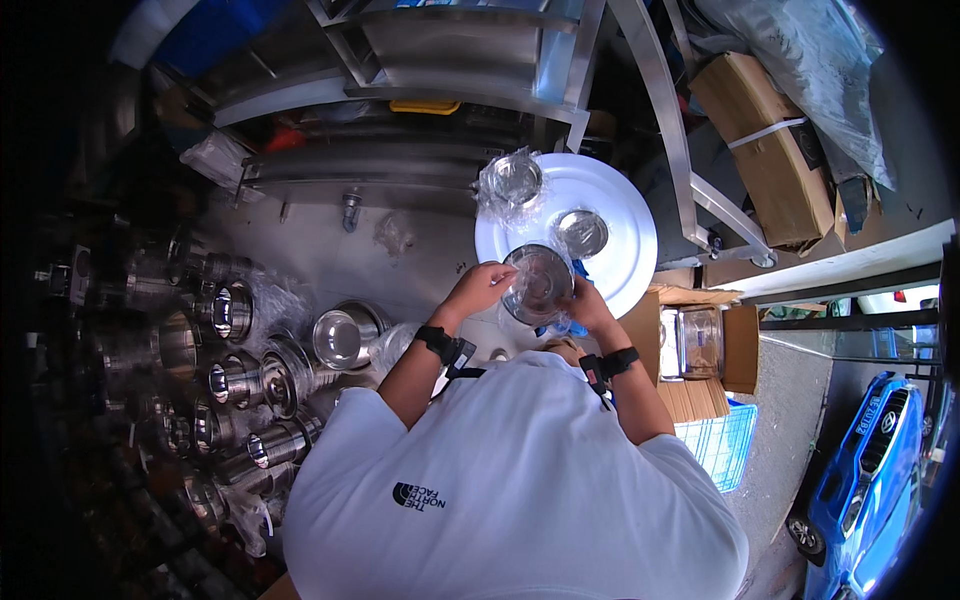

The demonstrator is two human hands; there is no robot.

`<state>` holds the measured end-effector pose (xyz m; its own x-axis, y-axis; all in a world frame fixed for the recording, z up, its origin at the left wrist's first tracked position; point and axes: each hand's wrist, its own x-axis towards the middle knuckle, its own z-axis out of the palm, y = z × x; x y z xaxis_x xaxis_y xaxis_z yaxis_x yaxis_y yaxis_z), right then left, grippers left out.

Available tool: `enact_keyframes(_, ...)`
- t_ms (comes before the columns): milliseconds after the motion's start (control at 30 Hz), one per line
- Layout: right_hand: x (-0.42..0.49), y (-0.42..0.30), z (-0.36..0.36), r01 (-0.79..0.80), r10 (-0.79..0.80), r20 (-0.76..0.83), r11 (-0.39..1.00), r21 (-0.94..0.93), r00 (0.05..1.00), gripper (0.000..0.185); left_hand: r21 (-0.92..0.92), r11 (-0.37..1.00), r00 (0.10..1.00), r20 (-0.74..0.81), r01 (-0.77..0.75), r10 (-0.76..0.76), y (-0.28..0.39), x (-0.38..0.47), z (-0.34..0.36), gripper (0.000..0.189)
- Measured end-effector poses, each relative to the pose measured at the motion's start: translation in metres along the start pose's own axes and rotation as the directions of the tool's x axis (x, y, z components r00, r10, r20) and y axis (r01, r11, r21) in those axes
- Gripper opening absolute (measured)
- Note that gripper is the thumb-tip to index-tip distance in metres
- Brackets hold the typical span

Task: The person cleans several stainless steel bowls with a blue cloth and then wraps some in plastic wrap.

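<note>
My right hand (589, 306) grips the right rim of a round, shallow metal vessel (547, 281), perhaps a bowl or a lid. Clear plastic film covers part of it. At the vessel's upper left edge is my left hand (480, 289), thumb and fingertips close to the film; whether they pinch it is not plain. Beneath and beyond lies a round white surface (630, 217) with a raised rim. On it rest a film-wrapped metal vessel (516, 180) and a smaller round metal vessel (583, 233). Something blue (576, 328) shows beside my right hand.
Many steel pots (345, 337), some in plastic, crowd the floor at left. A steel rack (457, 56) stands ahead. To the right are an open carton (739, 349) with a wrapped metal item, a blue crate (739, 446) and a long taped carton (772, 157). A blue car (870, 480) stands outside.
</note>
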<state>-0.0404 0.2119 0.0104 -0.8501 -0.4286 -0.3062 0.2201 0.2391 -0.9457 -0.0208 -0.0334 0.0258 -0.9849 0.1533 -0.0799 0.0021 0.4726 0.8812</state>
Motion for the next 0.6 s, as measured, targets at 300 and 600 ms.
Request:
enact_keyframes(300,0.030,-0.019,-0.029,-0.064,0.019,0.215,0.977,0.202,0.976,0.045,-0.322,0.907,0.923,-0.179,0.272,-0.340,-0.028,0.028,0.014,0.034)
enact_keyframes(600,0.039,0.022,-0.063,-0.320,0.323,0.048,0.887,0.333,0.945,0.041,-0.411,0.827,0.845,-0.205,0.383,-0.494,-0.063,0.074,-0.002,0.025)
